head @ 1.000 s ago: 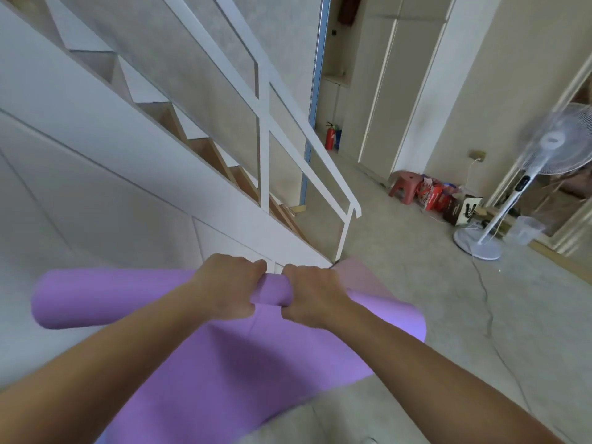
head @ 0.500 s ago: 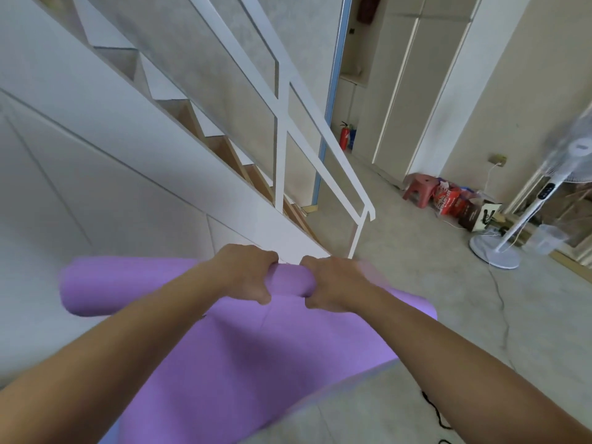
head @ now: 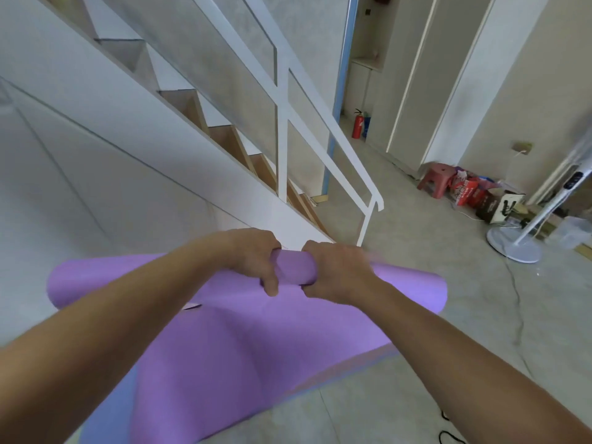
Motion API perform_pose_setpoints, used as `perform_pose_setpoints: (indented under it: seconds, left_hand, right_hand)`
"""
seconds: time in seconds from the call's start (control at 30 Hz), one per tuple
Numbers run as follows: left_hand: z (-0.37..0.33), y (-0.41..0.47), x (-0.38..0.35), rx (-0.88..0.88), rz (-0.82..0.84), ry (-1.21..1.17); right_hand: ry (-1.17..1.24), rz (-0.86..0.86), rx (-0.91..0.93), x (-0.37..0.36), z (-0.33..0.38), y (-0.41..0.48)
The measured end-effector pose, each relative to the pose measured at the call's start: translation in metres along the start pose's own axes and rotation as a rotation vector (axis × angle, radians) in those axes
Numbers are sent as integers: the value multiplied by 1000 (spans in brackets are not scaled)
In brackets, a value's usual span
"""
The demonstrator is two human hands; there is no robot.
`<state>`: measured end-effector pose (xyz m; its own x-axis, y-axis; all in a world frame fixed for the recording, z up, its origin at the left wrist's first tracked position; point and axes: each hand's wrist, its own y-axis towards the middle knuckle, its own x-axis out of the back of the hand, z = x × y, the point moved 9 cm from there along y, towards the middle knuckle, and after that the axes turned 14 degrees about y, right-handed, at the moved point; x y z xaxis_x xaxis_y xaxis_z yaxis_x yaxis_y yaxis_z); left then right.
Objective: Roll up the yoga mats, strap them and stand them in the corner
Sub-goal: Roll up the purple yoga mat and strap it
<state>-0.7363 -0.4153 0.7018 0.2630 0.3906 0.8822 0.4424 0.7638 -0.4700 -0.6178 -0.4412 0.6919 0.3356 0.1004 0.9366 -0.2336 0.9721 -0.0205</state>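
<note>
Yoga mat [head: 230, 357] gripped, left hand [head: 253, 256], right hand [head: 336, 272], staircase [head: 134, 129] left, floor [head: 464, 261] right

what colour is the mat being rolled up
Plain purple, no pattern. The soft foam yoga mat shows best in the head view, the only one here.

The 2 forearms [head: 128, 322], left hand [head: 253, 256] and right hand [head: 336, 274] are bare.

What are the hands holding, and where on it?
The left hand and right hand both grip the purple yoga mat around the middle of its rolled-up part.
</note>
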Motion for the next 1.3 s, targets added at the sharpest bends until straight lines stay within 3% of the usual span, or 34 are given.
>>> perform_pose_setpoints:
  seconds: [0.13, 0.2, 0.23, 0.3, 0.37, 0.5, 0.57, 0.63, 0.7, 0.8, 0.87, 0.93, 1.0, 1.1, 1.23, 1.3]
  left_hand:
    - [-29, -27, 8, 61, -271, 450]
    - [-45, -39, 12, 114, -406, 525]
    - [-50, -44, 15, 152, -449, 501]
    - [-54, -49, 26, 259, -473, 400]
    - [-57, -51, 35, 357, -422, 251]
    - [-80, -53, 42, 430, -319, -29]
    - [-94, -53, 40, 414, -248, -182]
    - [-112, -60, 45, 391, -212, -233]
    - [-132, -70, 63, 395, -277, -34]
    - [-167, -83, 95, 422, -491, 465]
    - [-174, -91, 108, 467, -589, 534]
    - [-162, -99, 120, 537, -589, 461]
    - [-143, -106, 130, 587, -536, 309]
    - [-121, -107, 132, 542, -448, 33]
    - [-111, -108, 123, 411, -330, -303]
    - [-119, -111, 121, 378, -296, -257]
  right_hand:
    - [338, 382, -61, -5, -15, -16]
    - [358, 474, -40, 1, -18, -23]
    - [319, 471, -9, 7, -19, -26]
    - [140, 302, 100, 30, -19, -28]
    - [-43, 70, 229, 52, -20, -35]
    - [-204, -156, 388, 68, -31, -54]
    - [-157, -151, 442, 84, -39, -60]
    - [-117, -24, 469, 97, -48, -63]
    - [-16, 159, 425, 112, -59, -65]
    - [176, 394, 340, 134, -68, -65]
    - [186, 423, 343, 147, -65, -65]
    - [138, 324, 385, 160, -56, -65]
    - [16, 89, 459, 173, -45, -67]
    - [-199, -141, 562, 176, -30, -75]
    - [-93, -96, 551, 190, -28, -71]
    - [-89, -2, 540, 192, -27, -71]
